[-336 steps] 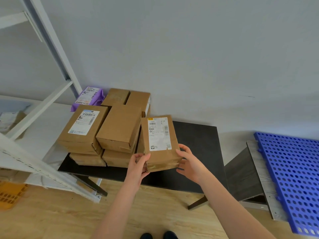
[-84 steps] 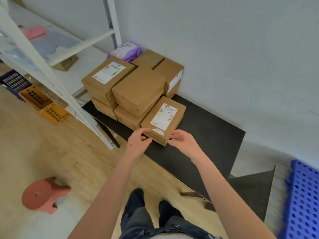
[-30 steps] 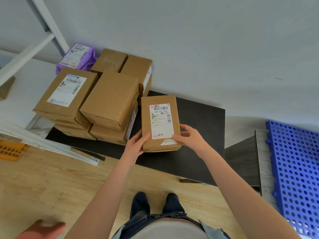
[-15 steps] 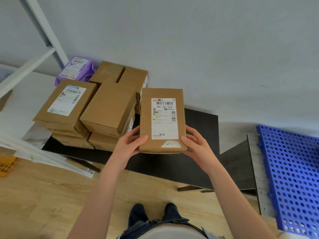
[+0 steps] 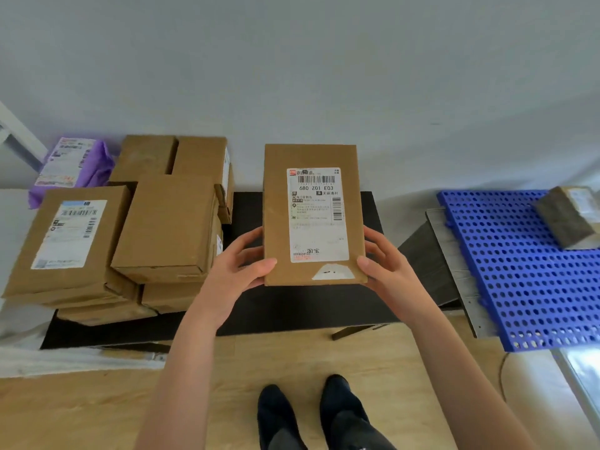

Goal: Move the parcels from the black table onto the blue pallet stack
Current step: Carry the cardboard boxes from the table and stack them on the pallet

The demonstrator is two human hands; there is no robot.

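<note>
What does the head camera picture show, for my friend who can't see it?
A left hand and right hand hold a labelled brown parcel above a black table. More brown boxes are piled on the table's left side, and one small parcel lies on the blue pallet at the right.

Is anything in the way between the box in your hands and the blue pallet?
Nothing visible blocks it. The box, held by the left hand and right hand, is up over the black table. The blue pallet is mostly bare; one parcel sits at its far edge.
</note>
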